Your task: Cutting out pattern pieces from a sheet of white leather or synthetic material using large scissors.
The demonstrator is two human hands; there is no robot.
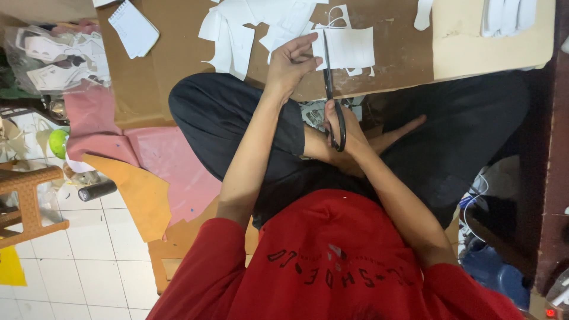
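I sit cross-legged on the floor in a red shirt and black trousers. My right hand grips the black handles of a long pair of scissors, whose blades point away from me into a white sheet piece. My left hand pinches the left edge of that same white piece, right beside the blades. The piece lies on a brown cardboard board in front of my knees.
White cut-out scraps lie on the board, with a small spiral notepad at its left. A plastic bag of white cut pieces, pink and orange sheets, a dark roll and a wooden stool stand left. A pale board lies right.
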